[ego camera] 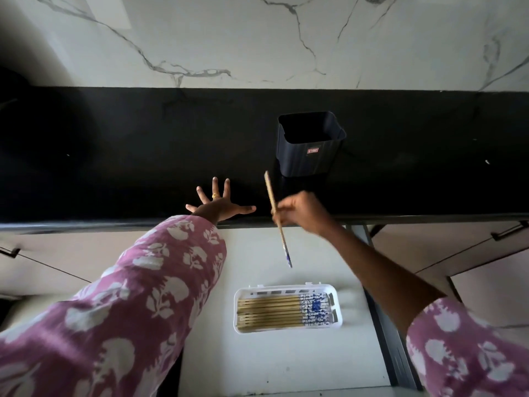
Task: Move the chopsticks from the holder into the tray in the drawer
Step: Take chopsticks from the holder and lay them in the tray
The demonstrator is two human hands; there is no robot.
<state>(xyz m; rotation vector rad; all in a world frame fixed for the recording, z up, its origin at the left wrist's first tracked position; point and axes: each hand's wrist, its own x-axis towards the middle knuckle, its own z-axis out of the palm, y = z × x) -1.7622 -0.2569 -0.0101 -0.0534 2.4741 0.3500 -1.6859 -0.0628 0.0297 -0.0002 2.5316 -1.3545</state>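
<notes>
A dark square holder (310, 156) stands on the black counter; I see no chopsticks inside it. My right hand (303, 213) is shut on a wooden chopstick (279, 224) with a blue-patterned end pointing down, held over the counter's front edge above the open drawer. Below it, a white tray (287, 330) lies on the drawer floor with several matching chopsticks (272, 310) side by side, blue ends to the right. My left hand (219, 203) rests flat on the counter edge, fingers spread, a ring on one finger.
The black counter (143, 156) runs across the view under a white marble wall (257, 38). The drawer's white floor (272, 362) has a dark rail along its right side (386, 325). Closed drawer fronts with dark handles (509, 230) flank it.
</notes>
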